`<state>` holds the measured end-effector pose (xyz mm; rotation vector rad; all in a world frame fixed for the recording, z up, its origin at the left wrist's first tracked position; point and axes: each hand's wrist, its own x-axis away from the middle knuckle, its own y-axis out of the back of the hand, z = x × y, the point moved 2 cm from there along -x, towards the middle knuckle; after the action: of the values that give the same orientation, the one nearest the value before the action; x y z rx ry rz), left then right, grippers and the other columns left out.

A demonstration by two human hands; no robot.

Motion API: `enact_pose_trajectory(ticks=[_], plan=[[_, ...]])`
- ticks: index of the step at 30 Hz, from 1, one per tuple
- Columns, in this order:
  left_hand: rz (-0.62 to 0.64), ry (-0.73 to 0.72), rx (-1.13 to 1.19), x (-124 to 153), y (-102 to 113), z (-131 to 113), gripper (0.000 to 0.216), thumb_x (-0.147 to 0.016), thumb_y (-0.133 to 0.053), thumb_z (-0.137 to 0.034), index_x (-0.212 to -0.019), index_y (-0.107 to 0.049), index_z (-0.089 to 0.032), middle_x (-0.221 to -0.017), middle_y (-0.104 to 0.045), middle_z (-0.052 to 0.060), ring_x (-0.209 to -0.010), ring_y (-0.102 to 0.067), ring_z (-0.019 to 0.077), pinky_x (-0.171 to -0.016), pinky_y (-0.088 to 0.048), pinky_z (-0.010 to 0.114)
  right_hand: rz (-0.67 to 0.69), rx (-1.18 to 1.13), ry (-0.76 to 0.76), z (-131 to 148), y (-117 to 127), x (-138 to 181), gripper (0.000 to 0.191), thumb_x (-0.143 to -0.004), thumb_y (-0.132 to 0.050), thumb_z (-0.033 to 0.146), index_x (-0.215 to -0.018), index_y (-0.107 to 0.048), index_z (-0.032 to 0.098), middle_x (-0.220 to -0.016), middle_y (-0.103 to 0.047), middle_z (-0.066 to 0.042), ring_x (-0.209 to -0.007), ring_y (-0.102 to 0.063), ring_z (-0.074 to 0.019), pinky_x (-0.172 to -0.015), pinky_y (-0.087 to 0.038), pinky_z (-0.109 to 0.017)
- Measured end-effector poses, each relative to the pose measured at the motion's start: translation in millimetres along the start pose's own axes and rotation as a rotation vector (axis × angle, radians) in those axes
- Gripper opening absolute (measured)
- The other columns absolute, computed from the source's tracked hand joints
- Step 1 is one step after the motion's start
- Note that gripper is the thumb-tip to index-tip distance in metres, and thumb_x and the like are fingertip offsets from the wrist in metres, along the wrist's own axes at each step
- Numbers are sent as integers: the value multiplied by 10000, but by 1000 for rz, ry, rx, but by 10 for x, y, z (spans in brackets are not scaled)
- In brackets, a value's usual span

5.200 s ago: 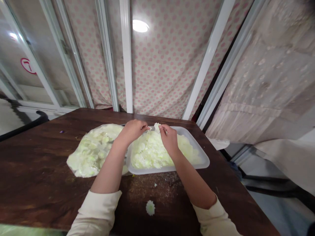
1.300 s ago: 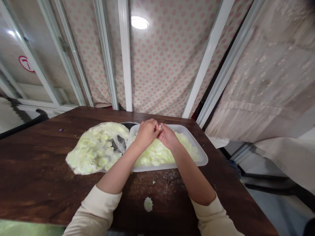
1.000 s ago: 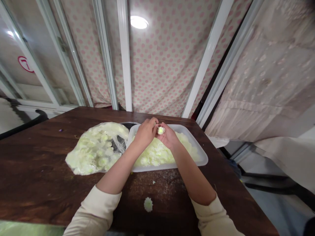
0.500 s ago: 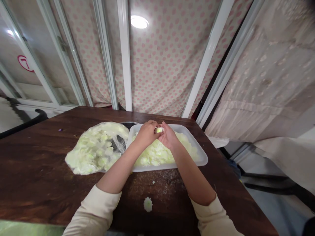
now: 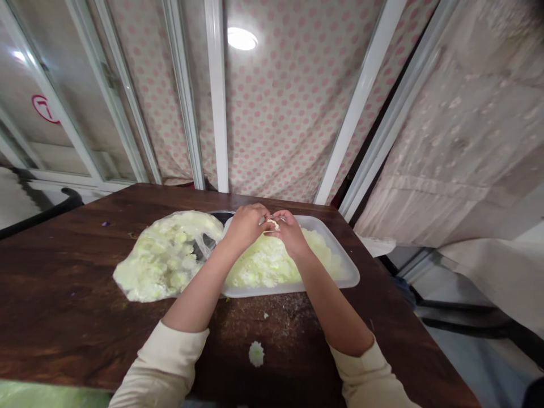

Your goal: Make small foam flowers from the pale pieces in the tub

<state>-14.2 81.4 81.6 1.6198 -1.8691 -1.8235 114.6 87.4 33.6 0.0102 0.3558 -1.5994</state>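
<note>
Above a translucent white plastic tray, my left hand and my right hand meet, fingers closed in a pinch. Between their fingertips is a small whitish flower head, held from both sides and partly hidden by the fingers. The tray holds a heap of pale yellow-green flower heads. Left of it lies a clear plastic bag full of similar flower heads. Closer to me, a single flower head rests on the dark wooden table.
Behind the bag and tray shows the rim of a dark round container. White crumbs are scattered in front of the tray. A polka-dot curtain behind glass frames rises past the table's far edge.
My hands have shifted their grip on the flower head, which now shows as a thin whitish edge. My left hand has moved slightly left.
</note>
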Motion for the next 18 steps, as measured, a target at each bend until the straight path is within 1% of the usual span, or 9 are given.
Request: enact_pose_trajectory(ticks=[2,3,6,8,10,13,15,18], plan=[[-19,38,-19,0,25,9,102,-732,-605,-276,-746,-623,-177,-843,-643,30,-773,-575,168,-684,-382,263,-52,248,154,-9,10,-13,79,-737,-483,227,-815,-487,210,-780,-563,-1,-726,-567,-151,-721,-480,-357],[-30,72,-27,1,36,19,117,-739,-594,-289,-752,-624,-176,-829,-644,35,-755,-575,170,-667,-379,263,-54,357,234,-10,6,-13,114,-739,-471,207,-847,-507,208,-836,-580,-17,-798,-569,-161,-764,-466,-354],[-41,178,-24,8,60,52,156,-763,-554,-309,-758,-623,-170,-771,-649,46,-698,-573,169,-625,-371,261,21,575,412,4,-37,16,263,-715,-474,152,-963,-547,198,-1012,-594,-58,-958,-546,-183,-844,-426,-342],[-16,209,-14,11,62,61,150,-770,-531,-286,-756,-622,-168,-733,-649,46,-672,-571,165,-607,-365,256,75,638,448,27,-70,49,283,-725,-485,169,-997,-560,191,-1045,-599,-68,-959,-551,-188,-814,-436,-324],[7,211,-12,10,59,60,137,-767,-519,-258,-747,-621,-169,-707,-646,44,-654,-567,161,-590,-353,251,103,667,448,58,-88,78,234,-769,-463,210,-970,-580,180,-977,-629,-67,-877,-577,-181,-754,-447,-303],[8,209,-1,6,51,57,126,-754,-519,-249,-730,-617,-174,-686,-642,35,-633,-560,155,-573,-341,245,95,717,469,111,-87,105,211,-816,-407,208,-881,-604,168,-796,-651,-46,-734,-592,-164,-686,-437,-278],[-3,208,19,7,49,53,131,-752,-520,-266,-730,-612,-176,-684,-640,29,-624,-556,150,-567,-340,240,76,746,494,140,-78,117,205,-818,-397,186,-832,-600,166,-714,-639,-32,-685,-589,-158,-663,-425,-264],[-33,200,58,13,58,44,136,-750,-523,-283,-764,-603,-175,-711,-643,26,-624,-555,143,-559,-344,232,64,775,507,164,-72,131,192,-819,-391,173,-786,-580,168,-674,-626,-23,-660,-586,-153,-640,-413,-248]])
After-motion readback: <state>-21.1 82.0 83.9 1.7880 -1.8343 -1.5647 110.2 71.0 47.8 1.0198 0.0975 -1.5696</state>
